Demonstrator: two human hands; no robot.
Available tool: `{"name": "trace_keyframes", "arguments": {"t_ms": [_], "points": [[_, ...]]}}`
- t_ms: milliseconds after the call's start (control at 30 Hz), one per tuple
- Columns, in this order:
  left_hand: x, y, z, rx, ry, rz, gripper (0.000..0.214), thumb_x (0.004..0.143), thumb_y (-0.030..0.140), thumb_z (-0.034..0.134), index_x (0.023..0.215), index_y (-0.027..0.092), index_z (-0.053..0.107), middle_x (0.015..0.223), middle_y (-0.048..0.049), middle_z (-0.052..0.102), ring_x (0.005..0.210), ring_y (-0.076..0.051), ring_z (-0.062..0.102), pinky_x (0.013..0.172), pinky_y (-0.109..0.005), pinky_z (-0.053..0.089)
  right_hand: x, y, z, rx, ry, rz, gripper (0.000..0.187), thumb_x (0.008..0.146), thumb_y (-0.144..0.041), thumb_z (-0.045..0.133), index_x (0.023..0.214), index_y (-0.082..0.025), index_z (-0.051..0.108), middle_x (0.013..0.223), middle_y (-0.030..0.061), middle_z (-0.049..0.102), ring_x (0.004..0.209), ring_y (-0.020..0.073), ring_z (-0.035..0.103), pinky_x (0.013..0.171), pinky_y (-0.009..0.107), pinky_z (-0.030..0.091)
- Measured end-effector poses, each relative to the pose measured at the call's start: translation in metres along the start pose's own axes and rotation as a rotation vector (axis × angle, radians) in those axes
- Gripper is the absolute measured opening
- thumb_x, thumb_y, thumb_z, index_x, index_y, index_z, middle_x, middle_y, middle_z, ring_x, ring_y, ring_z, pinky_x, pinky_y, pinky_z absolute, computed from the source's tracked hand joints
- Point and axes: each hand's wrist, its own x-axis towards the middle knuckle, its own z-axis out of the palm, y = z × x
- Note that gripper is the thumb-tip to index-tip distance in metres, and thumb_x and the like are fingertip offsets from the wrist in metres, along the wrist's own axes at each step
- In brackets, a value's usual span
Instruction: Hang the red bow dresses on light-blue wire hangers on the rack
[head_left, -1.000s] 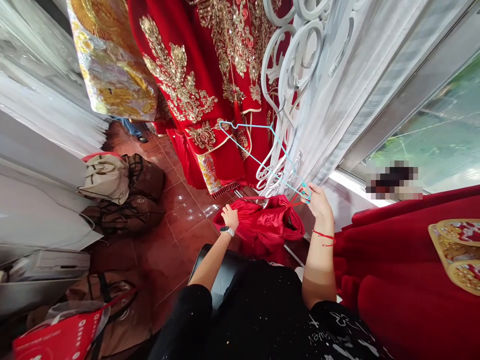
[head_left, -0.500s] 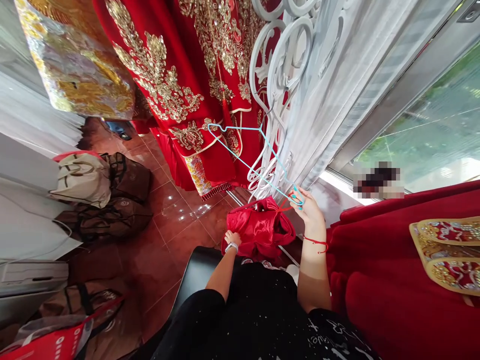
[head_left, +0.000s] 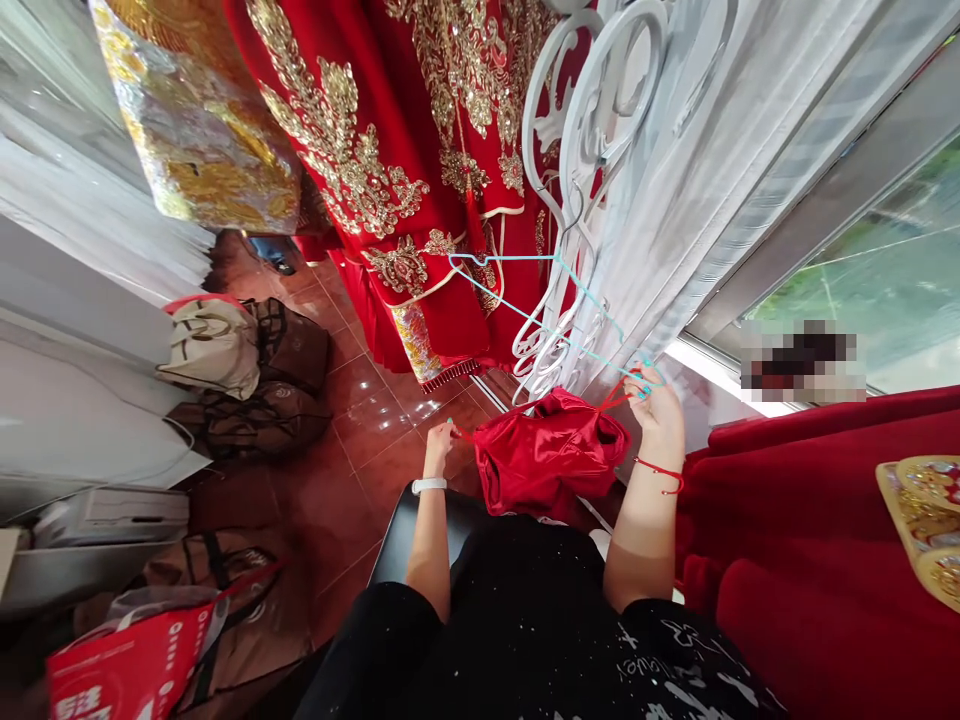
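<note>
A shiny red satin garment hangs bunched in front of my body, stretched between my two hands. My left hand, with a white watch band at the wrist, is closed on a thin red strap at the garment's left end. My right hand, wearing a red string bracelet, is closed round one end of a light-blue wire hanger. A red strap from the garment's right side also runs up to this hand. The hanger lies tilted, its hook near the white scroll-work rack.
Red gowns with gold embroidery hang ahead, beside the white scrolled metal rack. Brown bags lie on the tiled floor at left. Red velvet cloth is close on my right, below a window. A black seat is under me.
My left hand has moved from lying on the garment to its left end, pulling a strap outward. My right hand now has a red strap at its fingers too. The view has shifted slightly.
</note>
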Motion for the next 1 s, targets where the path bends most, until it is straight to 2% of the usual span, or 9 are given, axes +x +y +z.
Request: {"name": "trace_keyframes", "arguments": {"t_ms": [100,167,300,400,500,633,733,833,1000], "points": [[-0.001,0.03,-0.011,-0.239,0.01,0.047,0.038,0.094,0.046,0.044,0.083,0.018,0.066,0.079,-0.0073,0.068,0.08,-0.018,0.07,0.082,-0.034,0.059,0.005,0.007,0.002,-0.001,0.023,-0.015,0.023,0.066,-0.017,0.074,0.082,-0.025,0.06,0.069,-0.0047,0.055,0.058,0.0098,0.053,0.049,0.022,0.048],[-0.005,0.05,-0.012,-0.356,-0.002,0.116,0.033,0.091,0.038,0.05,0.098,0.015,0.074,0.086,-0.0083,0.073,0.078,-0.016,0.069,0.083,-0.032,0.059,0.001,0.011,0.01,-0.021,-0.006,-0.015,0.026,0.064,-0.016,0.07,0.087,-0.025,0.063,0.076,-0.0027,0.061,0.07,0.0128,0.062,0.061,0.025,0.056],[-0.014,0.088,-0.016,-0.574,-0.06,0.333,0.044,0.084,0.035,0.072,0.123,0.016,0.077,0.118,-0.0124,0.079,0.067,-0.011,0.064,0.073,-0.031,0.06,-0.015,0.014,0.043,0.009,-0.205,-0.021,0.043,0.061,-0.02,0.077,0.102,-0.028,0.068,0.085,-0.0022,0.067,0.083,0.0155,0.066,0.077,0.03,0.058],[-0.014,0.109,-0.025,-0.598,-0.035,0.406,0.055,0.079,0.044,0.082,0.126,0.016,0.078,0.131,-0.0162,0.076,0.073,-0.015,0.071,0.073,-0.035,0.064,-0.023,0.017,0.071,-0.027,-0.272,-0.065,0.036,0.07,-0.033,0.077,0.105,-0.029,0.068,0.085,-0.0011,0.066,0.083,0.0181,0.065,0.083,0.036,0.059],[-0.006,0.122,-0.039,-0.546,0.08,0.453,0.052,0.075,0.045,0.088,0.115,0.014,0.082,0.124,-0.0166,0.079,0.097,-0.026,0.078,0.09,-0.042,0.065,-0.024,0.02,0.084,-0.067,-0.187,-0.155,0.015,0.082,-0.041,0.069,0.09,-0.029,0.066,0.09,0.0034,0.064,0.08,0.0197,0.063,0.081,0.039,0.059],[0.009,0.132,-0.065,-0.495,0.191,0.472,0.042,0.07,0.045,0.091,0.098,0.014,0.085,0.113,-0.0127,0.083,0.119,-0.032,0.075,0.11,-0.049,0.058,-0.022,0.016,0.077,-0.057,-0.172,-0.214,0.021,0.085,-0.043,0.073,0.078,-0.027,0.061,0.084,0.0035,0.06,0.072,0.0177,0.058,0.071,0.036,0.056],[0.024,0.142,-0.081,-0.446,0.158,0.463,0.05,0.065,0.049,0.093,0.098,0.012,0.085,0.111,-0.0133,0.083,0.12,-0.034,0.074,0.113,-0.05,0.056,-0.023,0.011,0.069,-0.028,-0.184,-0.224,0.03,0.082,-0.049,0.08,0.076,-0.027,0.061,0.074,0.0012,0.058,0.065,0.0155,0.054,0.057,0.031,0.049],[0.038,0.158,-0.089,-0.423,0.11,0.476,0.062,0.059,0.055,0.095,0.101,0.01,0.085,0.116,-0.0157,0.082,0.121,-0.036,0.074,0.112,-0.05,0.056,-0.025,0.005,0.065,-0.055,-0.202,-0.223,0.038,0.081,-0.058,0.081,0.076,-0.026,0.061,0.068,-0.0013,0.055,0.056,0.0131,0.051,0.045,0.027,0.039],[0.05,0.188,-0.093,-0.363,0.052,0.518,0.071,0.052,0.062,0.097,0.1,0.011,0.085,0.116,-0.0169,0.082,0.117,-0.036,0.075,0.108,-0.05,0.058,-0.028,-0.007,0.058,-0.132,-0.247,-0.205,0.046,0.075,-0.065,0.083,0.072,-0.026,0.059,0.064,-0.0031,0.053,0.05,0.0109,0.045,0.041,0.025,0.033]]}}
